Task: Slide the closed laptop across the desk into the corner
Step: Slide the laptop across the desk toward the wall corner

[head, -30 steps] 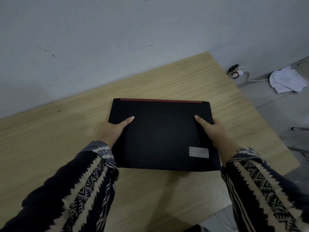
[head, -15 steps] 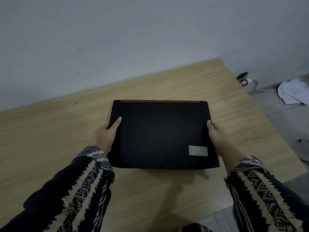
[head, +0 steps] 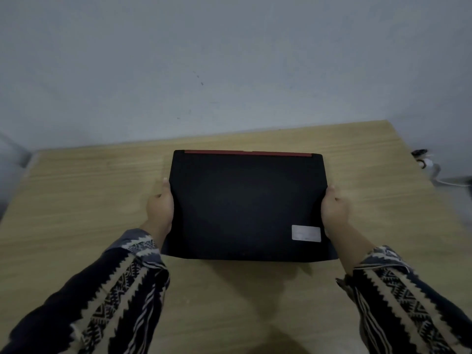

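Note:
A closed black laptop (head: 245, 203) with a red strip along its far edge and a pale sticker near its front right corner lies flat on the light wooden desk (head: 84, 200). My left hand (head: 159, 206) holds its left edge, fingers hidden under or along the side. The laptop's right edge is gripped the same way by my right hand (head: 334, 209). Both arms wear dark patterned sleeves. The desk's far left corner meets the grey wall at the left.
A grey wall (head: 229, 60) runs along the desk's far edge. Beyond the desk's right edge, a plug and white cable (head: 424, 162) lie on the floor. Bare desk surface extends left of the laptop to the corner.
My thumbs have slid off the laptop's lid to its side edges. The view has swung left, so the desk's far left corner has come into sight.

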Demonstrator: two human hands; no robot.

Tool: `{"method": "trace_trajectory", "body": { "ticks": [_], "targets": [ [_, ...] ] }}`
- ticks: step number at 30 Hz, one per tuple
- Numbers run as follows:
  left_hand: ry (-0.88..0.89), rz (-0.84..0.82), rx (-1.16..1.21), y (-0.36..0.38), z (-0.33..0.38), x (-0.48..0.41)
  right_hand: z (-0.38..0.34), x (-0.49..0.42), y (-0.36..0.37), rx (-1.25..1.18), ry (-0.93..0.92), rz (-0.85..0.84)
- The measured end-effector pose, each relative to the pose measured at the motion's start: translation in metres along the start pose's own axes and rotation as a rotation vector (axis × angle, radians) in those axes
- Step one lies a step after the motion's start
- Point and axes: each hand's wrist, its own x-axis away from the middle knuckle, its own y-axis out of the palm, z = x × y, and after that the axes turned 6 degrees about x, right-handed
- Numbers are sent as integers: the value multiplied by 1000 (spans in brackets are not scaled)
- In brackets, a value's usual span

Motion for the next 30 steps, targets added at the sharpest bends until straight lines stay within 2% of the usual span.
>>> {"method": "trace_trajectory", "body": {
  "ticks": [5,10,19,27,30],
  "targets": [
    [-8,51,81,-72,18,-25,-19,44,53,-55,35,-102],
    [64,191,49,-155,32,-57,-35,103,124,-33,42,-206],
    [31,357,58,-284,21,-117,-55,188,249,5,-36,-239],
    [-51,361,31,-341,15,-180,-65,218,334,85,-17,-256],
    [-70,317,30,-344,17,-201,-73,218,357,88,-52,-193]
  ]
}}
